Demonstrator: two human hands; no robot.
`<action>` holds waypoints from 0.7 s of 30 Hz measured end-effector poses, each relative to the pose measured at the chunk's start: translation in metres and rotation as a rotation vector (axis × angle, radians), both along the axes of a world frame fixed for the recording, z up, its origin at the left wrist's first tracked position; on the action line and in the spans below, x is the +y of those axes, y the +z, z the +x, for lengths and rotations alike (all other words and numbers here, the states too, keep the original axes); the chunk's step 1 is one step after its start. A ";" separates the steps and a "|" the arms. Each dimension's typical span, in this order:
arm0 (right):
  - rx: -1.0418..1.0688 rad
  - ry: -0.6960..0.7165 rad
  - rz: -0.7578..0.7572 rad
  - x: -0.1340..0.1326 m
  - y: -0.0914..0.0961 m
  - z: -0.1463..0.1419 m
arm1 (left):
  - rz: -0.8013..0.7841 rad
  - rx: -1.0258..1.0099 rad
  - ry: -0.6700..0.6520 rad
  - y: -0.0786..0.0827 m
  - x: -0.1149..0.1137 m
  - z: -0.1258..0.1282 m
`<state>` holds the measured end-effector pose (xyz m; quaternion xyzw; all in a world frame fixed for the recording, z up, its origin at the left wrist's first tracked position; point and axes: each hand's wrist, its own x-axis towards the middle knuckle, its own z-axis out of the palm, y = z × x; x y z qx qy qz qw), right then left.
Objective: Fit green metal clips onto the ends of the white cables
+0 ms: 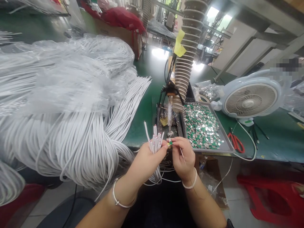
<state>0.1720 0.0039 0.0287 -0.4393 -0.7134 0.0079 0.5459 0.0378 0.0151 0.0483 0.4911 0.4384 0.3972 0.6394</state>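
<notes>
My left hand [146,160] is closed around a bunch of white cables [155,142], their stripped ends pointing up. My right hand [182,153] pinches a small green and silver connector piece [170,142] against the tip of one cable, just under the soldering iron [170,112] that hangs point-down in its stand. A thin solder wire crosses the back of my right hand.
A huge pile of white cables [71,104] under clear plastic fills the left of the green table [144,110]. A metal tray [226,147] of small green connector pieces lies at right, with red scissors [235,142] and a small white fan [250,99] beyond. A ribbed extraction hose [187,53] rises behind. A red stool [273,196] stands low right.
</notes>
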 end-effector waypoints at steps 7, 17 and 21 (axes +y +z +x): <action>0.039 0.016 -0.065 -0.006 -0.003 0.000 | -0.012 -0.036 0.071 -0.004 0.003 0.002; 0.102 -0.086 -0.042 -0.003 0.002 -0.004 | 0.036 0.053 0.153 0.008 0.008 0.004; 0.097 -0.029 -0.004 0.000 0.004 -0.004 | 0.061 0.092 0.160 0.012 0.011 0.006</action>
